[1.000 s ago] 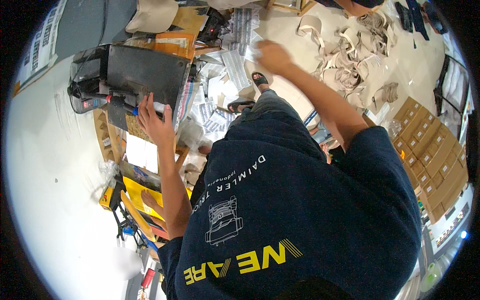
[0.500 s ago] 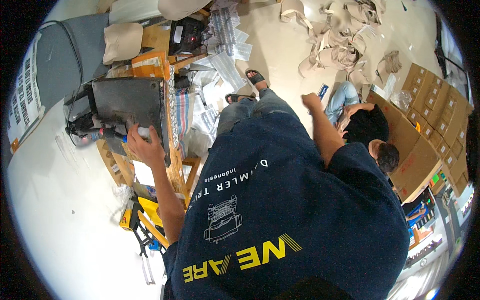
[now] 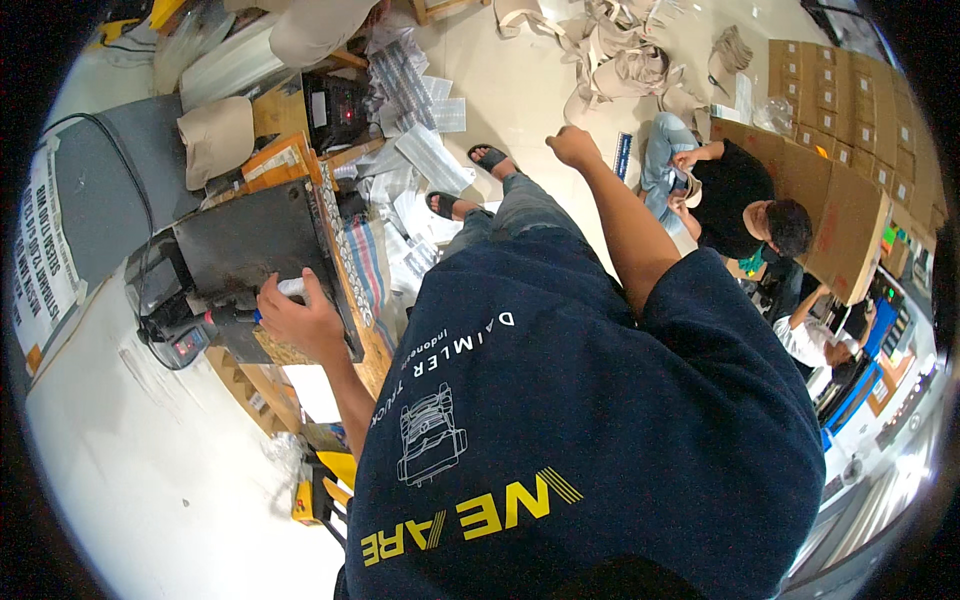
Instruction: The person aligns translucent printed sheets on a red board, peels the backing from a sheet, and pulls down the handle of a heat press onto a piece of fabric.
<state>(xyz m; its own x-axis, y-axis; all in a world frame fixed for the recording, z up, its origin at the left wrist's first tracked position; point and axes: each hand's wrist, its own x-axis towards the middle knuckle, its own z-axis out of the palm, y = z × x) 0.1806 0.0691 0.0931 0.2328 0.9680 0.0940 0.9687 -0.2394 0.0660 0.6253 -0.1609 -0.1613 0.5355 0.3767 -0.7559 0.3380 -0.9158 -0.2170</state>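
Observation:
My left hand (image 3: pixel 302 318) is at the dark machine on the left, fingers and thumb curled around a white cylindrical piece (image 3: pixel 291 287). Beside that hand lies a flat black plate (image 3: pixel 235 236), at the edge of a wooden table (image 3: pixel 372 345). A small device with a display (image 3: pixel 186 346) sits left of the hand, with a black cable rising behind it. Out over the floor, my right hand (image 3: pixel 573 148) is held in the air at the end of a stretched arm, its fingers curled in. Whatever it may hold is hidden.
A beige cap (image 3: pixel 216 140) rests beyond the plate. Paper sheets (image 3: pixel 436 160) litter the floor by my sandalled feet. Several caps (image 3: pixel 625 70) are piled farther off. To the right, a seated person (image 3: pixel 735 190) handles a beige piece beside a large carton (image 3: pixel 835 235) and stacked boxes (image 3: pixel 850 90).
The whole view has shifted, bringing another person into sight at the far right. My left hand stays at the white piece. My right arm reaches farther out. The seated person's hands now show a beige piece.

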